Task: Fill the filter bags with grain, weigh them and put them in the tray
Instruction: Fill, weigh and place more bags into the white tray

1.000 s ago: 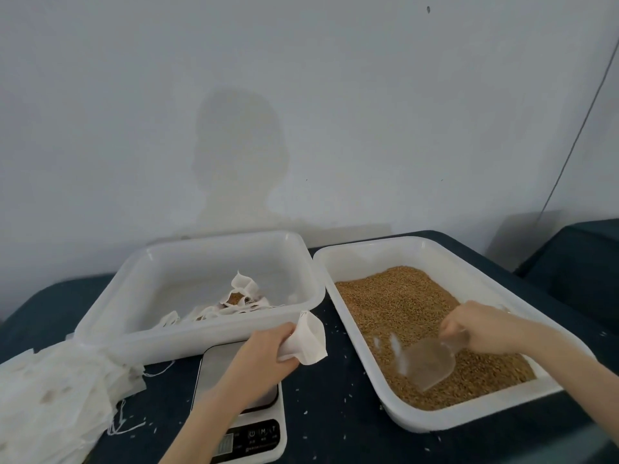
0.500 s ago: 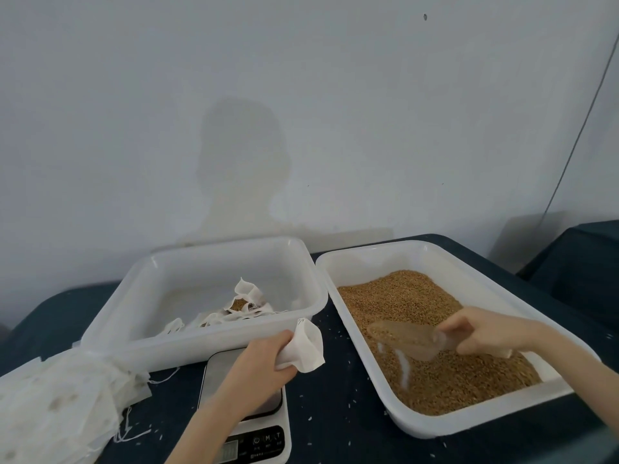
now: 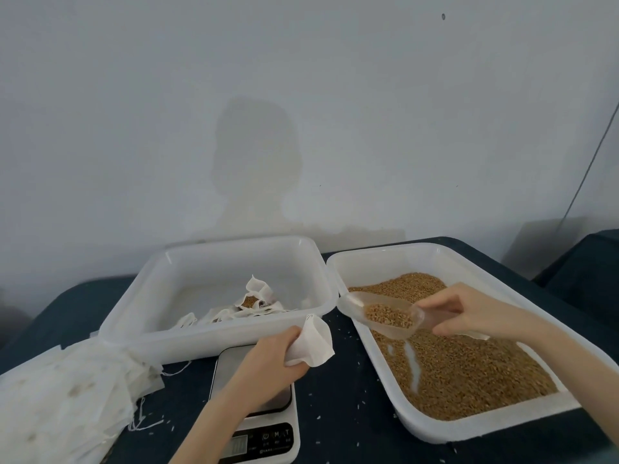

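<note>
My left hand [image 3: 273, 358] grips an empty white filter bag [image 3: 313, 341] above the kitchen scale [image 3: 259, 426]. My right hand [image 3: 469, 311] holds the handle of a clear plastic scoop [image 3: 382, 313] carrying brown grain, raised over the left edge of the white grain tray [image 3: 495, 426]. The scoop's mouth points left toward the bag, a short gap apart. Brown grain [image 3: 462, 366] fills that tray. The white tray on the left [image 3: 160, 339] holds several filled filter bags [image 3: 248, 304].
A heap of empty white filter bags [image 3: 63, 393] lies at the front left on the dark table cover [image 3: 351, 390]. Loose grains dot the cover between the scale and the grain tray. A pale wall stands close behind both trays.
My right hand lifted the scoop out of the grain and swung it left, level and loaded, toward the bag. My left hand kept hold of the bag over the scale.
</note>
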A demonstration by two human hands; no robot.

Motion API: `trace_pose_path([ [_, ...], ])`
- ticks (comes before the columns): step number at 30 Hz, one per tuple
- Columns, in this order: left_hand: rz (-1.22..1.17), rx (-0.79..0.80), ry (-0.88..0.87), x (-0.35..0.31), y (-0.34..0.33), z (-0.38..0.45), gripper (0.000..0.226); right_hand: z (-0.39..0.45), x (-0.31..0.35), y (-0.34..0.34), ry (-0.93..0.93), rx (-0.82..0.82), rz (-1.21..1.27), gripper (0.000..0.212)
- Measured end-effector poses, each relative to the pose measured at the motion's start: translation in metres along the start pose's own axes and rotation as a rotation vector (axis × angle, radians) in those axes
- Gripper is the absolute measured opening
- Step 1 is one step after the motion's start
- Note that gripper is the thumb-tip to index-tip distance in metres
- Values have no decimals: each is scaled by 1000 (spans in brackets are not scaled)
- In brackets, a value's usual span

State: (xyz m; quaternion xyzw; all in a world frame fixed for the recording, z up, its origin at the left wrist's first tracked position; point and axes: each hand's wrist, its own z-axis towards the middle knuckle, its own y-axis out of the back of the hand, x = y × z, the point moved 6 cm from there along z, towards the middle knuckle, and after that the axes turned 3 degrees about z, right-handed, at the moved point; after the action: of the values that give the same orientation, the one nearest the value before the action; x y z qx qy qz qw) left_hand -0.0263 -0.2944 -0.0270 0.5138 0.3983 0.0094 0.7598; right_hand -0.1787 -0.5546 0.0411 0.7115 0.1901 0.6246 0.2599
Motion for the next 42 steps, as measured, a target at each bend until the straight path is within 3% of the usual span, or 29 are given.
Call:
trace_pose_path([
  [6,60,4,-18,-1,10,-7,21,9,31,-20,17,136,-122,43],
  [17,121,-1,-22,-5,21,-13,41,29,49,-46,18,205,-201,48],
  [25,126,-9,-15,-3,22,-17,55,40,61,-55,-31,167,-268,45],
  [31,180,58,11,-2,19,-22,88,42,77,-63,-20,171,-348,47],
  [36,215,-2,29,-7,27,-19,75,47,87,-72,-16,173,-392,44],
  [42,148,44,63,-5,29,-25,84,54,92,-74,-22,154,-446,45],
])
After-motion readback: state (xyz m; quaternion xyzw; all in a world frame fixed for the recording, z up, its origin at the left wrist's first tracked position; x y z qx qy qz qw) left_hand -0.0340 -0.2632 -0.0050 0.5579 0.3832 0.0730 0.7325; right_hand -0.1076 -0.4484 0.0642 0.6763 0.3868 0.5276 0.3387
